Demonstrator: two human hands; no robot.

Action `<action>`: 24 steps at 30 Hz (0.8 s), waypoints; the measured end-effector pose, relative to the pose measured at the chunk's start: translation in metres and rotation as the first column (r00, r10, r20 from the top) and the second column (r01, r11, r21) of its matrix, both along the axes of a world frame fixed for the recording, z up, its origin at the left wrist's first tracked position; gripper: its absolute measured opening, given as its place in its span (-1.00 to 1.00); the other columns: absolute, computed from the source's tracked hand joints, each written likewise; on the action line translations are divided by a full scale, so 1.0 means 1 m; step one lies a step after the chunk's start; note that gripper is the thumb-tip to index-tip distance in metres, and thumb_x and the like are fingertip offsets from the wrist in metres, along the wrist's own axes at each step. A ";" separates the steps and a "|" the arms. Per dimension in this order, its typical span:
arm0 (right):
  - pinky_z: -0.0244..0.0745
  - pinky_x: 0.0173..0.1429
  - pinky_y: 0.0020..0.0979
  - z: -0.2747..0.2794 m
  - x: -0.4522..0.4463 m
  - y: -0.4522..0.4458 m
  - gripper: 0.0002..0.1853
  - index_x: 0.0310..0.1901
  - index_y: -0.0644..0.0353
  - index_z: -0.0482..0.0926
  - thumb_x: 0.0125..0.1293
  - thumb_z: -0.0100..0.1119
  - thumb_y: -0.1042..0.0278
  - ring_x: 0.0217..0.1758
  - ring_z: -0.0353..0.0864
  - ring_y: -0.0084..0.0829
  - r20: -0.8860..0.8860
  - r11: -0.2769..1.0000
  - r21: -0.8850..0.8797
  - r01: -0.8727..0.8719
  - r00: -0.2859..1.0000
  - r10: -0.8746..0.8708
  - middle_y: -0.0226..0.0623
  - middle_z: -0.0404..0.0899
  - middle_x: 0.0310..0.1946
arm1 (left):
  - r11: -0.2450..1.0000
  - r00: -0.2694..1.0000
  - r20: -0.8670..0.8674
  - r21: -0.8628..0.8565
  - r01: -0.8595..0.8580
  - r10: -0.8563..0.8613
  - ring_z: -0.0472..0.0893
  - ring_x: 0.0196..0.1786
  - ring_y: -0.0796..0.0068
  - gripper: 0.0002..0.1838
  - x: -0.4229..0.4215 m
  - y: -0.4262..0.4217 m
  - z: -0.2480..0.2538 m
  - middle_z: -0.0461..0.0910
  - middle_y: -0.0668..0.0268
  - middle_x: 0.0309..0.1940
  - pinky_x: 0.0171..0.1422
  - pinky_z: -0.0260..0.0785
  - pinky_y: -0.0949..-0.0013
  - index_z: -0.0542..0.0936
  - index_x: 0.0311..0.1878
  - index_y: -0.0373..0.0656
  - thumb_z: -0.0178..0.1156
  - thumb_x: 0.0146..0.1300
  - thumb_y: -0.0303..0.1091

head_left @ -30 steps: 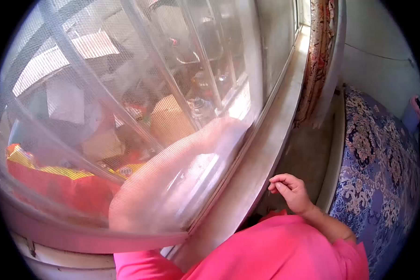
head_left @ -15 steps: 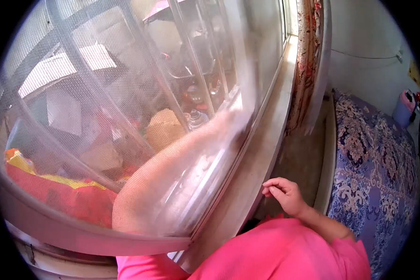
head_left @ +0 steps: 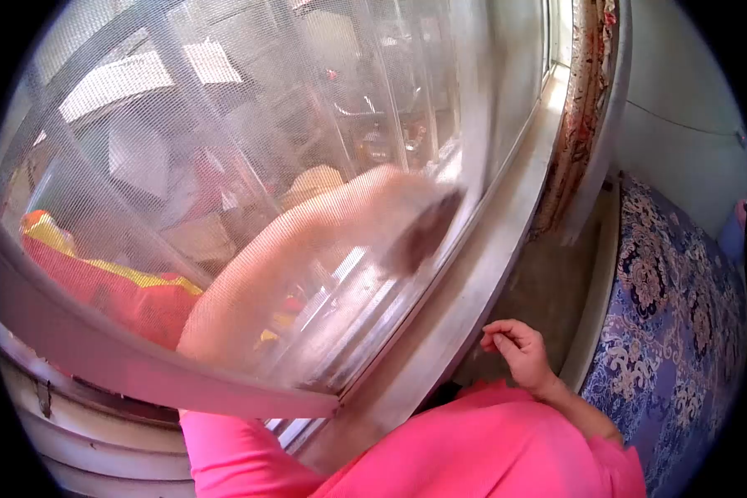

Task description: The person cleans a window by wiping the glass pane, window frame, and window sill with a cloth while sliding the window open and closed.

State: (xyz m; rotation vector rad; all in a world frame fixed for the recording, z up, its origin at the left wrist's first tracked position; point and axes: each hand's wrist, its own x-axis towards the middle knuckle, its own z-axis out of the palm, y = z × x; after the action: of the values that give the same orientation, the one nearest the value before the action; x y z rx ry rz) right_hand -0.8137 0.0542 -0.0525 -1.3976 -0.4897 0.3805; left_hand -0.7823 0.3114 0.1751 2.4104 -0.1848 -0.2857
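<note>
My left arm reaches behind the mesh screen [head_left: 249, 166], outside the window. Seen blurred through the mesh, my left hand [head_left: 398, 207] holds a dark brown cloth-like thing [head_left: 427, 234] against the window's frame and track, near the sliding pane. My right hand [head_left: 518, 350] is held above the floor, just right of the inner sill [head_left: 464, 303]. Its fingers are curled in against the thumb, with nothing visible in them.
Metal bars [head_left: 191, 83] stand beyond the mesh, with a red and yellow bag [head_left: 116, 290] at lower left and cardboard behind. A patterned curtain [head_left: 585, 108] hangs at the window's right. A bed with a blue floral cover [head_left: 659, 332] fills the right side.
Behind the mesh, my left hand has shifted along the frame, and the dark thing in it now shows clearly. My right hand keeps its curled pose. The view has swung slightly.
</note>
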 end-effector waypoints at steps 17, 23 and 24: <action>0.50 -0.04 -0.53 -0.014 0.012 0.000 -0.82 -0.07 0.29 0.54 0.38 -0.03 0.53 -0.19 0.57 -0.58 0.040 0.991 0.039 -0.129 0.991 0.127 -0.34 0.60 -0.27 | 0.892 0.978 0.200 0.450 -0.044 -0.053 0.60 -0.19 0.02 -0.81 -0.017 0.064 -0.164 0.55 0.08 -0.27 -0.19 0.48 0.08 0.49 -0.18 -0.22 0.03 0.23 -0.32; 0.51 -0.04 -0.52 -0.016 0.012 -0.017 -0.82 -0.07 0.30 0.54 0.38 -0.04 0.54 -0.19 0.57 -0.57 -0.001 0.998 0.013 -0.057 0.998 0.057 -0.33 0.59 -0.27 | 0.813 0.990 -0.024 0.569 0.125 -0.136 0.60 -0.15 0.10 -0.83 -0.010 0.054 -0.153 0.54 0.09 -0.24 -0.18 0.51 0.16 0.52 -0.16 -0.22 0.02 0.20 -0.45; 0.51 -0.04 -0.52 -0.018 0.011 -0.019 -0.82 -0.07 0.30 0.54 0.38 -0.04 0.54 -0.19 0.57 -0.57 -0.008 0.999 0.007 -0.051 0.999 0.051 -0.33 0.59 -0.27 | 0.772 0.990 -0.063 0.621 0.135 -0.123 0.61 -0.15 0.13 -0.82 -0.008 0.054 -0.156 0.55 0.10 -0.24 -0.18 0.52 0.18 0.53 -0.16 -0.21 0.03 0.18 -0.47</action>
State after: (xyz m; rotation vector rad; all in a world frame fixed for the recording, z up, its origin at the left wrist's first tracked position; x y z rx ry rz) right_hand -0.8023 0.0355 -0.0709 -1.3785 -0.5204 0.4246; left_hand -0.7907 0.3651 0.0193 3.0639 -0.2843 -0.4975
